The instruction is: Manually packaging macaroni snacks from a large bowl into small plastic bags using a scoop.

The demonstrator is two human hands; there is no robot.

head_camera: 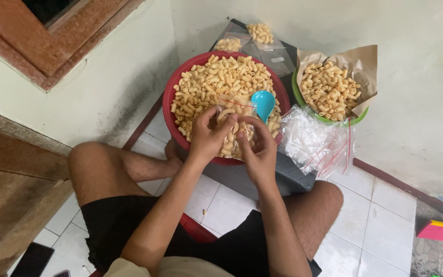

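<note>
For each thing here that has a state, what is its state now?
Small clear bag: part-filled, held by left hand and right hand.
Red basin: full of snacks.
Blue scoop: resting in basin.
Green bowl: paper-lined, full.
Empty bags: piled.

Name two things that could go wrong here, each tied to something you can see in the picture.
The small clear bag, pinched between the left hand and the right hand, could slip and spill its snacks. The blue scoop lies loose on the heap in the red basin and might slide under the snacks.
</note>
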